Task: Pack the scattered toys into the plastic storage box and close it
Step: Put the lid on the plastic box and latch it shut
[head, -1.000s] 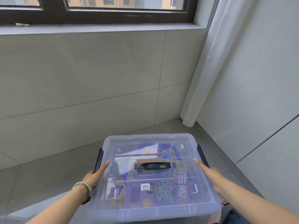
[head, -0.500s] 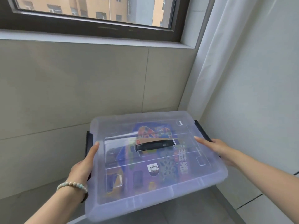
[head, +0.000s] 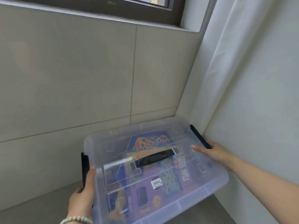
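I judge the storage box (head: 186, 202) to be fairly heavy now that it is full. Its thin, smooth plastic walls will flex and could slide in a loose grasp, and the load may shift if it tips further. The safest holds are the two short ends, under the rim by the latches. The black carry handle (head: 155, 158) in the middle of the lid (head: 110, 143) would also do, provided the latches are snapped shut, which I cannot confirm from here.

It is a clear, faintly bluish tub with a ribbed lid seated on top, a black left latch (head: 85, 167) and a black right latch (head: 199, 136). Through the lid I see colourful toys (head: 145, 178), mostly purple packaging, and a barcode sticker (head: 156, 183).

The box is in the lower centre of the frame, tilted and carried clear of the grey floor, in the corner beside the white curtain (head: 226, 78). The left hand (head: 82, 194) grips the left end, thumb along the lid edge and fingers wrapped round the side. The right hand (head: 215, 152) holds the right end, thumb flat on the lid, the other fingers going out of sight round the rim.
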